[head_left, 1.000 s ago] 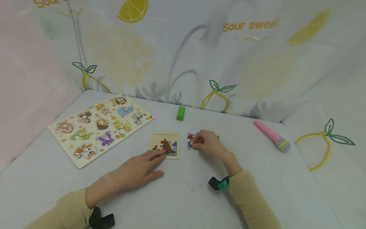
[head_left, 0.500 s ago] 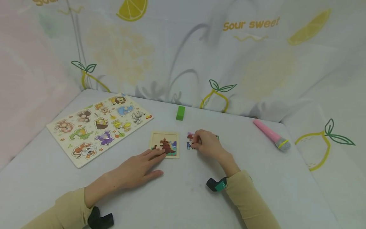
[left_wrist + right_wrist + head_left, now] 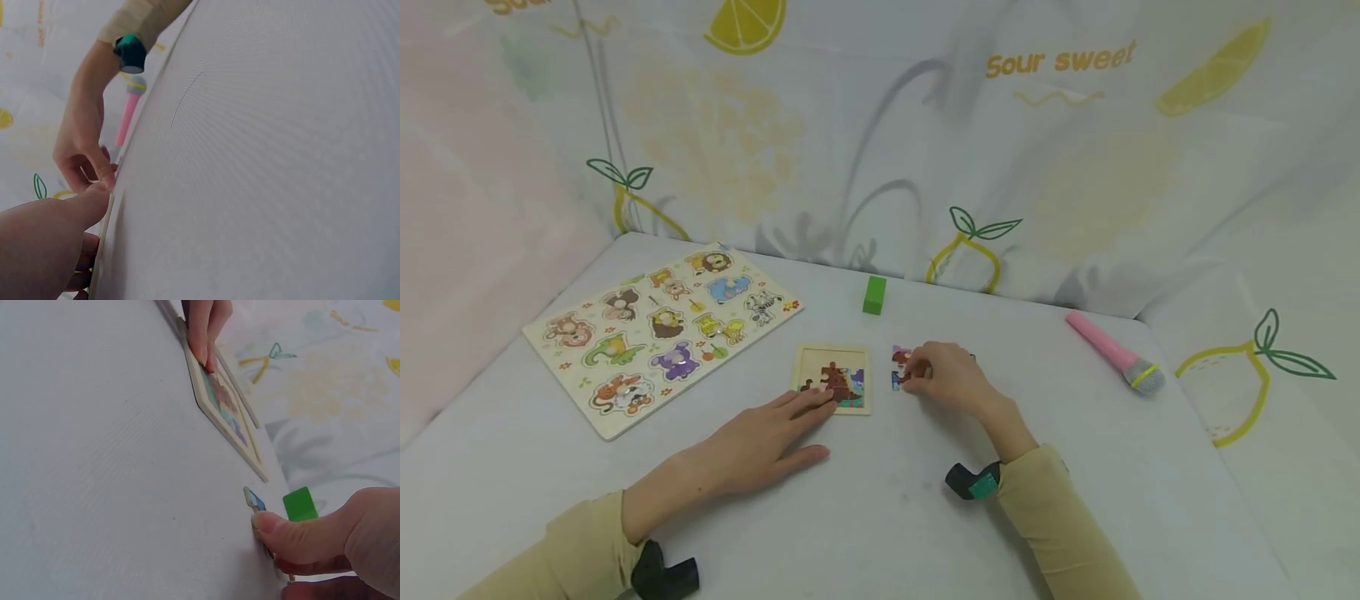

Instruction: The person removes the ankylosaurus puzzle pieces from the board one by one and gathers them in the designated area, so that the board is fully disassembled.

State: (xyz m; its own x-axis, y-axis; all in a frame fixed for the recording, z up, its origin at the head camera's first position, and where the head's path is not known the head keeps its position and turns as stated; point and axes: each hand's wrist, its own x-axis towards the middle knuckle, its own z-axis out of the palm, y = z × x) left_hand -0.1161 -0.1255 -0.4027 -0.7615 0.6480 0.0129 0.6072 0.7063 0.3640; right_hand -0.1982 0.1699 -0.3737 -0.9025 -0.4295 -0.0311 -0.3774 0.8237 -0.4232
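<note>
My left hand (image 3: 767, 446) lies flat with its fingertips on a small wooden jigsaw tray (image 3: 811, 362). A brown dinosaur picture (image 3: 842, 383), partly under the fingers, fills its lower part; bare wood shows along the top and upper left. Just right of the tray, my right hand (image 3: 951, 379) has thumb and fingers bent together at a jigsaw piece (image 3: 255, 500), pinching it close to the table. Colourful pieces (image 3: 898, 357) show left of these fingertips, and a bit more peeks out behind the hand. The rest of them is hidden under the right hand.
A large animal peg puzzle board (image 3: 647, 342) lies at the left. Behind the tray stands a green block (image 3: 874, 296). To the right is a pink toy microphone (image 3: 1112, 354). A printed cloth (image 3: 880, 125) hangs along the table's back edge.
My right hand has shifted only slightly over the pieces, its wrist moving a little and back. The left hand and tray stay where they were.
</note>
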